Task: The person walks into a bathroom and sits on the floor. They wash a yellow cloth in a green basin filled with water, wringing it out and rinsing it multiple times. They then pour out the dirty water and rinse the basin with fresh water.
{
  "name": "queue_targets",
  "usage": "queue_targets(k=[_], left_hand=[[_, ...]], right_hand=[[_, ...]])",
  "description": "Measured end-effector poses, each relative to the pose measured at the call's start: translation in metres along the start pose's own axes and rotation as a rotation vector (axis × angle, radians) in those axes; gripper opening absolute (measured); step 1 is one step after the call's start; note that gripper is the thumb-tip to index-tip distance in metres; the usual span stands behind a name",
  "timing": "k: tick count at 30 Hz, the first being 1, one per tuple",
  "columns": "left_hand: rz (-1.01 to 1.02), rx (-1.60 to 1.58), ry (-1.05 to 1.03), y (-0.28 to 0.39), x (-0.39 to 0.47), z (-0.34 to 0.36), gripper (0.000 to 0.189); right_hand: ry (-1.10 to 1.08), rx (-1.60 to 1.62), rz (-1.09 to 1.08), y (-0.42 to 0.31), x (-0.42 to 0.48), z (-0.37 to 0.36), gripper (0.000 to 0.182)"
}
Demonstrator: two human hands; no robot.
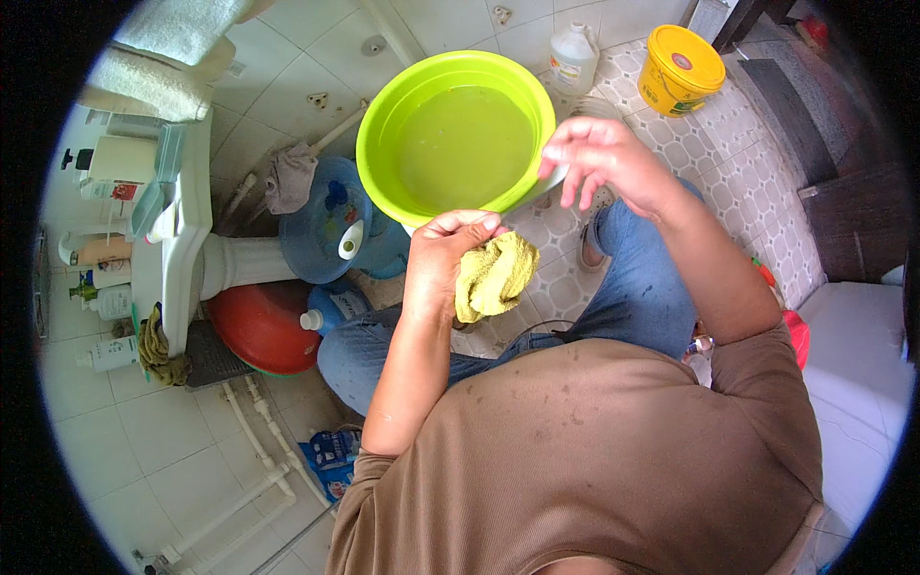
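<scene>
My left hand [449, 248] is closed on a crumpled yellow-green cloth [496, 277], which hangs beside the near rim of a lime-green plastic basin [365, 154]. Cloudy water [467, 147] stands in the basin. At the basin's right rim my right hand [593, 162] is raised, with its fingers spread and slightly curled and nothing held in them. Both hands are apart from each other.
A pedestal washbasin [190, 237] with several bottles stands left. Near it are a blue basin [298, 244], a red basin [266, 327] and a blue bottle [338, 307]. A clear jug [573, 61] and a yellow lidded bucket [679, 75] stand on the tiled floor beyond.
</scene>
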State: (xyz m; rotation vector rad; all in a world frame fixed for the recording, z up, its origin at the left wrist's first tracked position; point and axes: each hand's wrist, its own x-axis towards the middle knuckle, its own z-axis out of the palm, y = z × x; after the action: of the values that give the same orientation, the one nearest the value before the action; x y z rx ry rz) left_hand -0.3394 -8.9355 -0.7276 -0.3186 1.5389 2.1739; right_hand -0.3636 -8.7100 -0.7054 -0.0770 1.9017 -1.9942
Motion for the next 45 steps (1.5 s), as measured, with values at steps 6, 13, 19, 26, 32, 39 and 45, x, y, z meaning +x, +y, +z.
queue_targets(k=[6,13,19,26,32,39,45], left_hand=[[-0.004,0.037,-0.026,-0.003,0.002,0.003,0.008],[0.022,0.106,-0.041,-0.009,0.005,0.002,0.009],[0.018,0.004,0.008,-0.010,0.005,-0.003,0.020],[0.128,0.003,0.095,0.002,-0.001,-0.010,0.039],[0.208,0.323,-0.063,0.003,-0.006,-0.001,0.030],[0.162,0.576,-0.104,-0.003,0.000,0.007,0.019],[0.053,0.412,-0.176,-0.003,0.005,0.002,0.016]], right_hand=[[0.094,-0.085,0.108,0.011,0.000,0.021,0.054],[-0.041,-0.489,0.179,0.021,0.013,0.048,0.075],[0.000,-0.341,-0.115,0.042,0.023,0.042,0.031],[0.144,-0.492,-0.186,0.038,0.023,0.031,0.021],[0.042,-0.593,-0.195,0.024,0.012,0.040,0.013],[-0.016,-0.671,-0.259,0.012,0.004,0.047,0.008],[-0.168,-0.583,-0.228,0.018,0.006,0.035,0.012]])
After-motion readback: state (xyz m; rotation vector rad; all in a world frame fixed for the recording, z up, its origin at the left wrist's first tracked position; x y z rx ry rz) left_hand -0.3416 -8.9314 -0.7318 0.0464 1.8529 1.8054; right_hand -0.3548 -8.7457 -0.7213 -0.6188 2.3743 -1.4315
